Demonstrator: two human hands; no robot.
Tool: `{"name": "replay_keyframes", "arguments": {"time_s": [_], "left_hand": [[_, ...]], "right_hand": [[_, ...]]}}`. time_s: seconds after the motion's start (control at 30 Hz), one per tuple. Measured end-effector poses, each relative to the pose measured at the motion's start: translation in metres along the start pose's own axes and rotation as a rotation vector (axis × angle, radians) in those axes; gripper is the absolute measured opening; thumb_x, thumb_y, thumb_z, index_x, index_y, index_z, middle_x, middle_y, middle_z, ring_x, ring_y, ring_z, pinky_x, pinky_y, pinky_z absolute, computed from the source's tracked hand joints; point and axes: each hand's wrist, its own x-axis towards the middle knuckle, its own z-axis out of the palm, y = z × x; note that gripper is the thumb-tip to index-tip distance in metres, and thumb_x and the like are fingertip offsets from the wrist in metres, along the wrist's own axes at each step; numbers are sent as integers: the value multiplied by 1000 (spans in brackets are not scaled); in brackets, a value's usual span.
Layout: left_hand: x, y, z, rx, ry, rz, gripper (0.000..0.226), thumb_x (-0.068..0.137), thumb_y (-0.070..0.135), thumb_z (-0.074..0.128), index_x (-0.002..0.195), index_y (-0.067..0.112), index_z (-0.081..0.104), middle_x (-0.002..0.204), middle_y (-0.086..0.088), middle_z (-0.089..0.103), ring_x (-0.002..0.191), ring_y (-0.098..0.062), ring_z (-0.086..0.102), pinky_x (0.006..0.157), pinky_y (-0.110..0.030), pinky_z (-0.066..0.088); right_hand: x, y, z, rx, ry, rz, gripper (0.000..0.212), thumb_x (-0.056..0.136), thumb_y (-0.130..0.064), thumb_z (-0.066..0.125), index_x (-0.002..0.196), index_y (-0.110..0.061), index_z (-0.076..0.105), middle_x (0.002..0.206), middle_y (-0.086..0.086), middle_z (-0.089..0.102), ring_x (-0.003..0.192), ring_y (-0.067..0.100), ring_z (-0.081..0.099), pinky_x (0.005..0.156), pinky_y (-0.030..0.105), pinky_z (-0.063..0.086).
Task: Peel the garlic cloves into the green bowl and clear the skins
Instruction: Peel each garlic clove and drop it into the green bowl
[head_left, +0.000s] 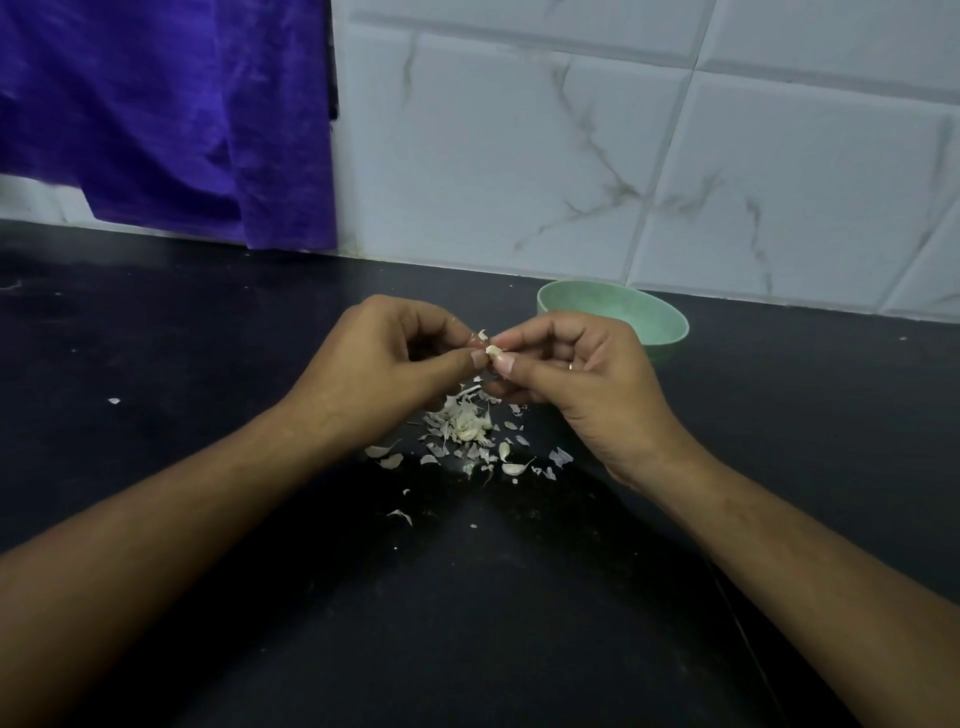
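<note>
Black, speckled stone worktop (467, 623) lies bare nearest the person, with both forearms reaching forward across it. Just beyond, a loose heap of pale papery garlic skins (465, 423) sits directly under the hands, probably because the peeling is done above that spot so scraps drop in one place; stray flakes have scattered toward the near edge and one lies well off to the left.

Above the heap, the left hand (374, 369) and right hand (582, 374) meet fingertip to fingertip, each curled and pinching the small pale garlic clove (493, 352) between thumb and forefinger — a grip that suits picking skin off with the nails. The clove is held in the air, not yet in the bowl.

Behind the right hand, touching nothing, stands the round pale green bowl (675, 332), near enough for a short drop; its contents cannot be told. Open worktop stretches left and right. Farthest back rise the white marbled tile wall (623, 156) and a hanging purple cloth (156, 104).
</note>
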Motion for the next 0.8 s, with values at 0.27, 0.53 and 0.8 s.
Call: {"name": "replay_keyframes", "arguments": {"time_s": [0.27, 0.53, 0.8], "left_hand": [[1, 6, 0, -125, -22, -72, 7, 90, 19, 82, 86, 14, 81, 85, -18, 77, 73, -28, 70, 80, -62, 60], [-1, 6, 3, -213, -5, -138, 12, 87, 15, 83, 77, 10, 79, 78, -16, 76, 68, -21, 71, 68, -36, 60], [-4, 10, 12, -276, 90, -208, 25, 90, 0, 71, 66, 7, 72, 63, -10, 68, 57, -16, 64, 59, -30, 59]], "right_hand": [[1, 0, 1, 23, 15, -69, 12, 89, 8, 73, 99, 2, 74, 87, 16, 78, 78, 25, 77, 73, 27, 61], [2, 5, 2, -43, 9, -135, 12, 88, 10, 74, 98, 6, 75, 90, 11, 79, 82, 21, 78, 76, 25, 60], [1, 7, 7, -60, 7, -139, 12, 87, 8, 75, 99, 3, 77, 88, 10, 79, 80, 21, 77, 75, 28, 60]]}}
